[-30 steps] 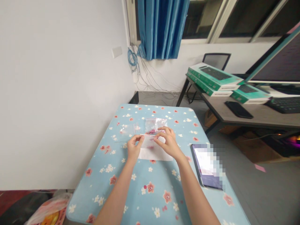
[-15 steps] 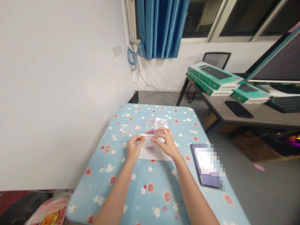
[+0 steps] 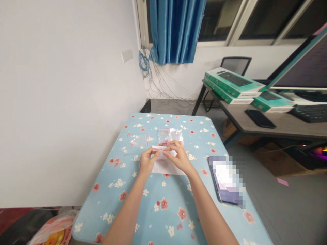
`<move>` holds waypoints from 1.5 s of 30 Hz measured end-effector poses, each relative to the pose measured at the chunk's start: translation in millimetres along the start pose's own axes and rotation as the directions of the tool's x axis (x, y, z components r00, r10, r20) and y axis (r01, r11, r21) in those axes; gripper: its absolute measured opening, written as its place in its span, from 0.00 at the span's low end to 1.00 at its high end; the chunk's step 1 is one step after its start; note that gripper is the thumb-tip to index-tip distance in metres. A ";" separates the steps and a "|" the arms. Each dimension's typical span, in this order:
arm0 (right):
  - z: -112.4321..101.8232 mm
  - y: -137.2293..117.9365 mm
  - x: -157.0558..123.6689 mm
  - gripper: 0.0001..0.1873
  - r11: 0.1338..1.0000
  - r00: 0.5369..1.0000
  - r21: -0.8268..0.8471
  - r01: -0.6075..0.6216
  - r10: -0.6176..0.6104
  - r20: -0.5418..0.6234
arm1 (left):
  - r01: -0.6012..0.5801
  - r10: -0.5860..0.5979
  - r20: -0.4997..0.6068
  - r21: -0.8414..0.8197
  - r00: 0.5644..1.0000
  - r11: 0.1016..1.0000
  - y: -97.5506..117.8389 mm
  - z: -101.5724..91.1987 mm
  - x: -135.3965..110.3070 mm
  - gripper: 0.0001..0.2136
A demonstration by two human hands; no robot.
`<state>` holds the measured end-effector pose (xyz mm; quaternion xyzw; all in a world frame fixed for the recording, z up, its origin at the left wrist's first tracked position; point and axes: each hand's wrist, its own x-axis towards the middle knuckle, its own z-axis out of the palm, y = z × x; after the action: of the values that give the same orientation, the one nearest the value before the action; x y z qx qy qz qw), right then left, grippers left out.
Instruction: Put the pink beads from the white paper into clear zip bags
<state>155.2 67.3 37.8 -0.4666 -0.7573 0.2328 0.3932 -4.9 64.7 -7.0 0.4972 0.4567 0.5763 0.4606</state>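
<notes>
Zip bags [image 3: 170, 136] on the table [image 3: 143, 207], tablet [image 3: 223, 180] to their right

Left hand [image 3: 148, 162] and right hand [image 3: 180, 157] pinching the top edge of a small clear zip bag [image 3: 162, 152] from both sides, above a white paper sheet [image 3: 168, 168]; just behind, a clear bag of pink beads [image 3: 168, 136]; farther left, a flat clear bag [image 3: 139, 140]; beneath everything, a floral blue tablecloth [image 3: 114, 197]
</notes>
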 end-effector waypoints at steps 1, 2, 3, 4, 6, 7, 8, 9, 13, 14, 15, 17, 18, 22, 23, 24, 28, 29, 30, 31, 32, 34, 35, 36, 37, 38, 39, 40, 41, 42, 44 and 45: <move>0.6 -0.5 -0.1 0.08 1.000 1.000 -0.007 0.005 -0.005 -0.007 | -0.001 0.001 0.003 -0.001 1.000 1.000 0.8 0.1 -0.2 0.11; 1.1 -0.9 -0.1 0.08 1.000 1.000 -0.015 0.009 -0.009 -0.016 | -0.002 0.002 0.006 -0.001 1.000 1.000 1.6 0.1 -0.3 0.11; 1.6 -1.2 -0.1 0.08 1.000 1.000 -0.022 0.011 -0.011 -0.024 | -0.004 0.004 0.007 -0.002 1.000 1.000 2.4 0.2 -0.4 0.10; 2.1 -1.6 0.0 0.08 1.000 0.999 -0.029 0.011 -0.012 -0.032 | -0.007 0.007 0.002 -0.004 1.000 1.000 3.3 0.4 -0.5 0.10; 2.9 -2.6 0.2 0.08 0.999 0.999 -0.039 0.010 -0.011 -0.038 | -0.012 0.012 -0.013 -0.003 1.000 1.000 4.8 1.1 -0.4 0.10; 3.2 -3.3 0.4 0.08 0.999 0.999 -0.042 0.009 -0.011 -0.036 | -0.018 0.018 -0.016 0.003 1.000 1.000 5.5 1.6 -0.4 0.11; 3.3 -4.1 0.5 0.08 0.999 0.999 -0.043 0.009 -0.011 -0.032 | -0.027 0.027 -0.018 0.010 0.999 1.000 6.0 2.0 -0.4 0.10; 3.2 -4.9 0.6 0.08 0.999 1.000 -0.042 0.010 -0.011 -0.027 | -0.037 0.038 -0.014 0.020 0.999 0.999 6.4 2.4 -0.4 0.10; 1.2 -6.5 0.8 0.07 1.000 1.000 -0.026 0.015 -0.015 -0.005 | -0.053 0.054 -0.027 0.037 0.998 0.998 7.2 3.1 -0.8 0.10; 0.5 -6.4 0.7 0.06 1.000 1.000 -0.023 0.016 -0.016 -0.005 | -0.047 0.048 -0.036 0.033 0.998 0.998 7.1 2.9 -0.9 0.10; -0.2 -6.2 0.7 0.06 1.000 1.000 -0.022 0.017 -0.017 -0.007 | -0.041 0.043 -0.043 0.029 0.998 0.999 6.9 2.7 -0.9 0.10; -1.3 -5.7 0.5 0.07 0.999 1.000 -0.029 0.023 -0.024 -0.016 | -0.037 0.039 -0.051 0.032 0.998 0.999 6.1 2.2 -0.7 0.09; -1.6 -5.6 0.4 0.07 0.999 0.999 -0.036 0.027 -0.028 -0.020 | -0.039 0.041 -0.053 0.038 0.998 0.998 5.6 1.9 -0.6 0.09; -1.8 -6.1 0.2 0.10 0.996 0.999 -0.084 0.040 -0.042 -0.020 | -0.059 0.061 -0.036 0.051 0.997 0.997 4.7 1.8 0.2 0.09; -1.6 -6.5 0.3 0.11 0.994 0.999 -0.100 0.041 -0.043 -0.017 | -0.061 0.062 -0.018 0.048 0.998 0.997 5.1 2.1 0.3 0.09; -1.5 -6.9 0.5 0.11 0.992 0.999 -0.116 0.042 -0.044 -0.016 | -0.057 0.057 0.000 0.043 0.998 0.997 5.9 2.5 0.1 0.09; -2.7 -10.7 1.1 0.13 0.983 0.998 -0.174 0.059 -0.063 -0.020 | -0.022 0.022 0.007 0.006 1.000 1.000 11.8 4.4 -1.8 0.09; -3.6 -12.3 1.2 0.13 0.980 0.997 -0.187 0.065 -0.070 -0.022 | -0.022 0.022 -0.005 -0.001 1.000 1.000 13.6 4.6 -2.5 0.09; -4.8 -14.1 1.2 0.13 0.977 0.997 -0.199 0.070 -0.077 -0.026 | -0.028 0.028 -0.016 -0.006 0.999 1.000 15.5 4.6 -3.3 0.09; -6.2 -16.1 1.2 0.13 0.975 0.996 -0.210 0.075 -0.083 -0.030 | -0.037 0.036 -0.024 -0.010 0.999 0.999 17.4 4.4 -4.1 0.09; -7.8 -18.0 1.2 0.13 0.973 0.996 -0.220 0.076 -0.086 -0.036 | -0.044 0.043 -0.024 -0.015 0.999 0.999 19.3 4.0 -4.8 0.09; -11.2 -21.1 1.8 0.13 0.968 0.995 -0.238 0.077 -0.090 -0.045 | -0.046 0.046 -0.002 -0.030 0.999 0.998 23.3 2.8 -5.9 0.10; -12.9 -22.2 2.5 0.13 0.967 0.995 -0.244 0.078 -0.092 -0.045 | -0.041 0.041 0.011 -0.041 0.999 0.998 25.3 2.0 -6.1 0.11; -14.7 -22.9 3.6 0.14 0.965 0.995 -0.250 0.081 -0.095 -0.044 | -0.032 0.034 0.026 -0.050 0.999 0.998 27.0 1.1 -6.2 0.13; -16.5 -23.2 5.1 0.14 0.963 0.994 -0.255 0.086 -0.100 -0.040 | -0.023 0.025 0.041 -0.055 0.999 0.998 28.5 0.2 -5.9 0.14; -18.2 -23.3 7.1 0.14 0.962 0.994 -0.258 0.094 -0.106 -0.034 | -0.014 0.017 0.056 -0.060 0.998 0.998 29.5 -0.8 -5.2 0.16; -19.8 -23.0 9.6 0.14 0.960 0.993 -0.260 0.102 -0.112 -0.025 | -0.004 0.009 0.074 -0.065 0.997 0.998 30.0 -1.9 -4.1 0.17; -21.4 -22.6 12.5 0.14 0.960 0.993 -0.260 0.108 -0.115 -0.012 | 0.006 0.000 0.095 -0.068 0.995 0.998 29.9 -3.1 -2.5 0.19; -22.8 -21.9 15.8 0.14 0.959 0.993 -0.258 0.114 -0.116 0.005 | 0.015 -0.007 0.116 -0.071 0.993 0.997 29.4 -4.4 -0.4 0.20; -24.1 -21.0 19.6 0.14 0.959 0.993 -0.256 0.119 -0.117 0.025 | 0.022 -0.012 0.132 -0.074 0.991 0.997 28.4 -5.7 2.4 0.21; -26.5 -17.9 28.5 0.13 0.960 0.992 -0.255 0.120 -0.110 0.054 | 0.034 -0.022 0.143 -0.078 0.990 0.996 26.0 -7.9 9.9 0.22; -27.7 -15.6 33.5 0.13 0.959 0.993 -0.260 0.115 -0.102 0.060 | 0.038 -0.027 0.134 -0.074 0.991 0.997 25.1 -8.8 14.8 0.22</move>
<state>161.0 89.5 77.8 -0.4669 -0.8148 0.1191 0.3225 -16.8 74.7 19.1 0.5090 0.4105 0.5513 0.5182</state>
